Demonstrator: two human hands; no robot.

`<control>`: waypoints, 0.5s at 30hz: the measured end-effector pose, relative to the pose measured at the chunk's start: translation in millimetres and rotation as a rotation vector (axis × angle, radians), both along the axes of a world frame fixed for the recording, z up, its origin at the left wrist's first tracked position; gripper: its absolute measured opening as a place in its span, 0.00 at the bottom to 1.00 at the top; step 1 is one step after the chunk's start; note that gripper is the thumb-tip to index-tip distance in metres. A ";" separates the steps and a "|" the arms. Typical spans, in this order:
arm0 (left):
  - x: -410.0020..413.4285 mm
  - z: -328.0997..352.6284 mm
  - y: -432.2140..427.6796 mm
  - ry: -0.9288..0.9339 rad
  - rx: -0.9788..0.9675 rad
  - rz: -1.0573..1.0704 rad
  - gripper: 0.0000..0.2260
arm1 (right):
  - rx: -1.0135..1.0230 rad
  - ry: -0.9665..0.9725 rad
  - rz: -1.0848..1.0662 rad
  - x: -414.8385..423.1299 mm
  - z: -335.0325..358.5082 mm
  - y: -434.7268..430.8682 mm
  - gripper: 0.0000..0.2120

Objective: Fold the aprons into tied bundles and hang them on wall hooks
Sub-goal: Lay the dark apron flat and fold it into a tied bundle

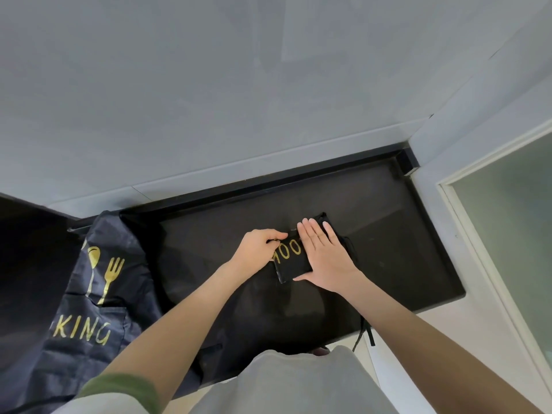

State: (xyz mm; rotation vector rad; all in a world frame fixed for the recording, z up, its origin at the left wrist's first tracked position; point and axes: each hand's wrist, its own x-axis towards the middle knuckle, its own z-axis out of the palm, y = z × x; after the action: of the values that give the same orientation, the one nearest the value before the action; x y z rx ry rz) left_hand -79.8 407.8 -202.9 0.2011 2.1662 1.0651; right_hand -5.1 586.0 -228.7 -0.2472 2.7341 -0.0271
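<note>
On the dark worktop point(388, 234) lies a small folded apron point(288, 259), gold letters up. Right hand point(324, 258) presses flat on it, fingers spread and released; left hand point(260, 245) has fingers clenched on its left edge (possibly a strap). Lifting the palm early would likely let the folds spring open. A second apron point(98, 282) lies unfolded at left; straps point(363, 333) dangle off the front edge and could snag.

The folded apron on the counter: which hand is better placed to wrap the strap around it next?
Probably the left. The left hand already pinches at the folded apron's left edge, apparently on a strap, while the right hand lies flat on top, pinning the bundle to the counter.
</note>
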 end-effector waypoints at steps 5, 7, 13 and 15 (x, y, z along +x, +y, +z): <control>15.9 5.8 -15.1 0.088 -0.077 -0.145 0.15 | 0.017 0.105 -0.060 10.9 -5.6 -4.9 0.49; 21.8 8.9 -24.3 0.090 -0.070 -0.172 0.15 | 0.011 0.078 -0.082 14.9 -2.1 -6.6 0.47; 35.5 9.3 -53.3 0.010 0.198 -0.095 0.24 | -0.153 -0.034 -0.023 20.9 3.5 -1.1 0.46; 38.7 3.4 -63.3 0.130 0.093 -0.086 0.27 | -0.218 -0.096 -0.031 23.5 6.8 0.6 0.45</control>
State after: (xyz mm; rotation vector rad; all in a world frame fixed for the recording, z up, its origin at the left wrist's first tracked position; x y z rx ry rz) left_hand -41.1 344.6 -199.5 0.4133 2.2029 1.1318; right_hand 18.5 586.5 -221.9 -0.2574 2.6386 -0.3375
